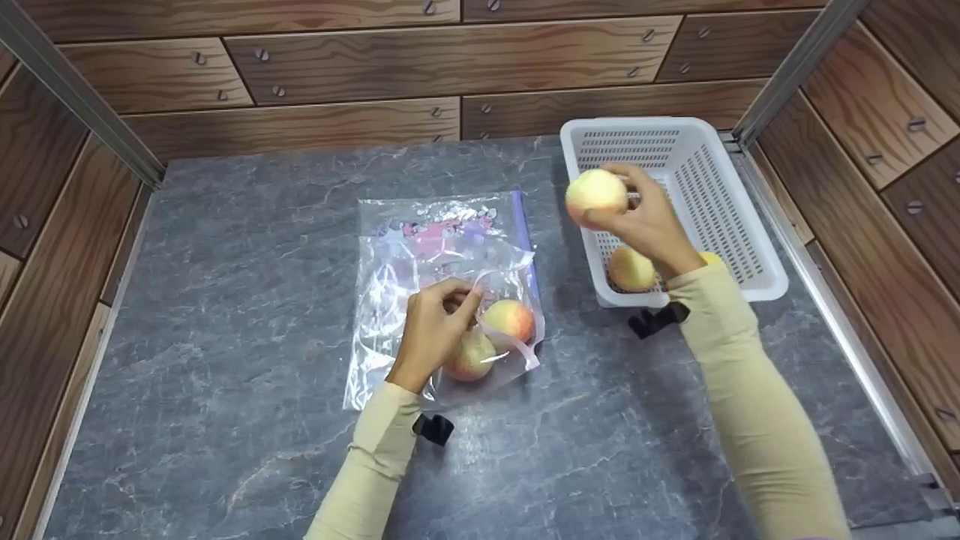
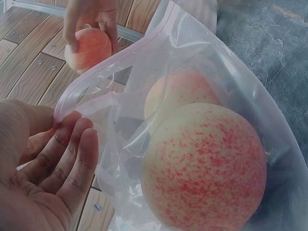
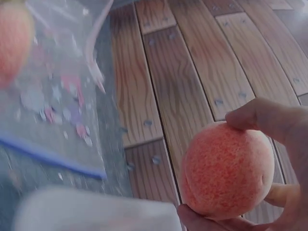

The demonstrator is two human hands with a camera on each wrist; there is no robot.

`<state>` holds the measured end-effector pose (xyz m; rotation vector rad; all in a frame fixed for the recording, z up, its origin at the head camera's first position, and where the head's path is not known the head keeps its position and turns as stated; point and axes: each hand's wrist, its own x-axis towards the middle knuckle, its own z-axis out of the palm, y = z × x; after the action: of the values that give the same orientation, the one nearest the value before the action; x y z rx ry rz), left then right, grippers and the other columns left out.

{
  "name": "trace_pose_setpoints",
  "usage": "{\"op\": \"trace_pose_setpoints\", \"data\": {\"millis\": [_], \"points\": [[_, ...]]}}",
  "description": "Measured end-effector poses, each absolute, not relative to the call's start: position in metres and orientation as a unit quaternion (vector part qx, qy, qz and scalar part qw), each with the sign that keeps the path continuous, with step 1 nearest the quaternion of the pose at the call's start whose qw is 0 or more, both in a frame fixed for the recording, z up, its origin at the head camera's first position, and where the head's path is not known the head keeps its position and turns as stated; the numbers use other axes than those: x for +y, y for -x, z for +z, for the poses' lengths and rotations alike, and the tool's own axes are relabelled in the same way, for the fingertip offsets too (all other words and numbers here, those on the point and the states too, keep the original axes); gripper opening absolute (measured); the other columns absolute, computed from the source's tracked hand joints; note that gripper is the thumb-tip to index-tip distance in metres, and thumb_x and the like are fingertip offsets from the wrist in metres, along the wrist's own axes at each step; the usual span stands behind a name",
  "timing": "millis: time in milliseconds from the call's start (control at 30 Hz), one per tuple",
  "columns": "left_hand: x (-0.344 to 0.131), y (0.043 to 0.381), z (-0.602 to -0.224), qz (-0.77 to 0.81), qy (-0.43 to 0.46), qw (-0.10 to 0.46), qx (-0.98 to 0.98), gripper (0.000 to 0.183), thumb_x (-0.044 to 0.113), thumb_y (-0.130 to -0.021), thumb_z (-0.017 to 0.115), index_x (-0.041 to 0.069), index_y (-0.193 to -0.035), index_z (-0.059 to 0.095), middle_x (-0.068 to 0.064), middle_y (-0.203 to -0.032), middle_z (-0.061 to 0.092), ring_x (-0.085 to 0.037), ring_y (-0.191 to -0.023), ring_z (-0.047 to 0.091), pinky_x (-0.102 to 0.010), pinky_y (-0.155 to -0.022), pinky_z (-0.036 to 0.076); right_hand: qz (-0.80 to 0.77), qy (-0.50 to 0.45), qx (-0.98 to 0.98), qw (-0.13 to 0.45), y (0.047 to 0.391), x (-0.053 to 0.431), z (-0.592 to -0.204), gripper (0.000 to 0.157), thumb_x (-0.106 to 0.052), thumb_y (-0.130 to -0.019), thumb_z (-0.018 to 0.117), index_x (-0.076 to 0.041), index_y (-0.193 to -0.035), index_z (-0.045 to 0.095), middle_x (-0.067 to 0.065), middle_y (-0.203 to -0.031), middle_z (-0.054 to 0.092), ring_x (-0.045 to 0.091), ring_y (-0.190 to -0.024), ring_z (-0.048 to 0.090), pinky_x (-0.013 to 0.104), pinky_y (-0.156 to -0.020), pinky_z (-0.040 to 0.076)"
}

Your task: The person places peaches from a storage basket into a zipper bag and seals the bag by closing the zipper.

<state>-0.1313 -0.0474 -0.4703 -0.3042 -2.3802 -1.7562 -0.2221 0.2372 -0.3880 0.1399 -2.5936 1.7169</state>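
Observation:
A peach (image 1: pixel 596 196) is gripped in my right hand (image 1: pixel 646 217), held above the left wall of the white basket. The right wrist view shows the thumb and fingers round this red, fuzzy peach (image 3: pixel 226 171). My left hand (image 1: pixel 439 324) pinches the rim of a clear zip bag (image 2: pixel 72 96) between thumb and forefinger, holding its mouth apart. Inside that bag lie two peaches, one yellow and red (image 1: pixel 510 321), the other speckled (image 2: pixel 204 166) and nearest the left wrist. The left fingers partly cover the bag's edge in the head view.
The white plastic basket (image 1: pixel 766 281) stands at the back right, with a peach (image 1: pixel 631 268) inside and another yellow fruit (image 1: pixel 709 258) partly behind the right wrist. Under the open bag lies another clear bag (image 1: pixel 450 221) with a purple zip and cartoon print. Wood-patterned panels (image 1: pixel 450 64) surround the grey tabletop (image 1: pixel 247 300).

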Motion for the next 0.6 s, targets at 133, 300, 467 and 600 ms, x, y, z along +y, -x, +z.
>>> {"op": "trace_pose_setpoints", "data": {"millis": [133,300,467,600], "points": [[-0.047,0.131,-0.47,-0.587,0.096,0.087,-0.799,0.013,0.009,-0.095,0.07,-0.002,-0.09,0.074,-0.009,-0.073,0.071,-0.012,-0.059,0.062,-0.025,-0.055,0.056,0.614,-0.089,-0.784,-0.018,0.21,0.223,-0.4,0.064,0.0,-0.082,0.076,-0.002,-0.141,0.052,0.014,-0.128,0.056,0.025,-0.104,0.055,0.033,-0.086,0.05],[-0.045,0.131,-0.469,-0.591,0.094,0.085,-0.797,0.013,0.008,-0.095,0.07,-0.003,-0.09,0.074,-0.014,-0.076,0.072,-0.013,-0.061,0.063,-0.025,-0.057,0.056,0.666,-0.134,-0.73,-0.075,0.194,0.209,-0.417,0.064,0.005,-0.082,0.073,-0.002,-0.142,0.052,0.015,-0.134,0.056,0.031,-0.112,0.058,0.038,-0.09,0.054],[-0.042,0.132,-0.468,-0.591,0.095,0.09,-0.796,0.014,0.011,-0.096,0.069,-0.001,-0.091,0.074,-0.013,-0.075,0.071,-0.012,-0.058,0.062,-0.025,-0.055,0.056,0.686,-0.175,-0.695,-0.127,0.182,0.199,-0.433,0.067,0.005,-0.081,0.074,0.001,-0.143,0.049,0.014,-0.139,0.056,0.032,-0.123,0.057,0.045,-0.103,0.048],[-0.042,0.132,-0.468,-0.595,0.094,0.093,-0.793,0.015,0.012,-0.097,0.069,-0.001,-0.092,0.074,-0.012,-0.075,0.072,-0.011,-0.058,0.062,-0.025,-0.055,0.055,0.682,-0.184,-0.692,-0.15,0.175,0.197,-0.441,0.069,0.005,-0.078,0.077,0.001,-0.141,0.049,0.014,-0.139,0.055,0.032,-0.123,0.055,0.046,-0.105,0.045]]}}
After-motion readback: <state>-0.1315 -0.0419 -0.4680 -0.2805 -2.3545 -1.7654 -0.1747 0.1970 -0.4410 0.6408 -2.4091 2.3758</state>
